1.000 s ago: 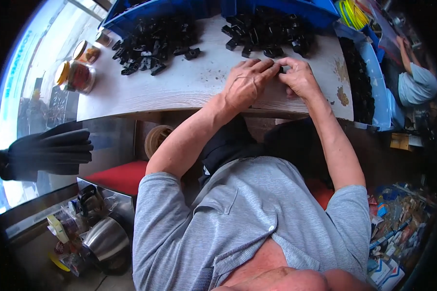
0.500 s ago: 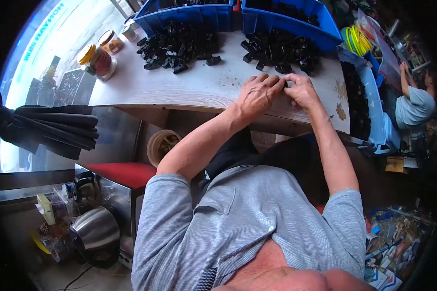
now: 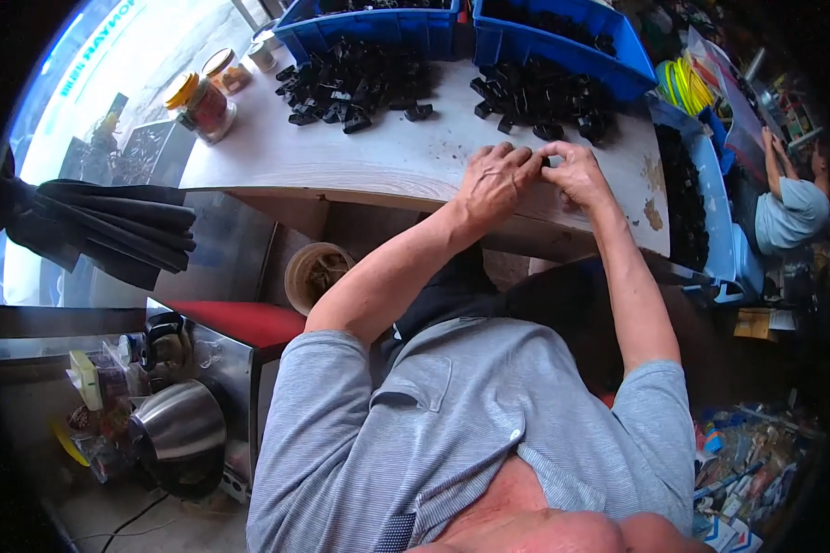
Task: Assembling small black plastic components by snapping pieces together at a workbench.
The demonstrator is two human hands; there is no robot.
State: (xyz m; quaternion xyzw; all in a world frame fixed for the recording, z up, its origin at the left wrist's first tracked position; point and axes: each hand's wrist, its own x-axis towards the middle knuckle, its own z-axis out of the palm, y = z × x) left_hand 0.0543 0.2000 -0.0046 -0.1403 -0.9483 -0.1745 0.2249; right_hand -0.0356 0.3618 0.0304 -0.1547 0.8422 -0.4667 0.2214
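My left hand (image 3: 496, 184) and my right hand (image 3: 579, 175) meet over the near edge of the pale wooden table (image 3: 341, 170). Their fingers are closed around a small black part (image 3: 551, 161), mostly hidden by the fingertips; its exact kind cannot be made out. Beyond my hands lie two heaps of small black plastic-looking pieces, a left heap (image 3: 355, 88) and a right heap (image 3: 549, 97). One loose black piece (image 3: 419, 112) rests at the edge of the left heap.
Two blue crates (image 3: 369, 37) (image 3: 563, 55) holding black pieces stand behind the heaps. Lidded jars (image 3: 203, 111) are on the table's left end. A pale blue bin (image 3: 710, 212) of black parts adjoins the right side. Below the table is a bucket (image 3: 297, 281). Another person (image 3: 788, 212) sits far right.
The view has shifted slightly, so the table and heaps sit a little further right and lower. My hands stay together at the table edge, with only slight finger movement.
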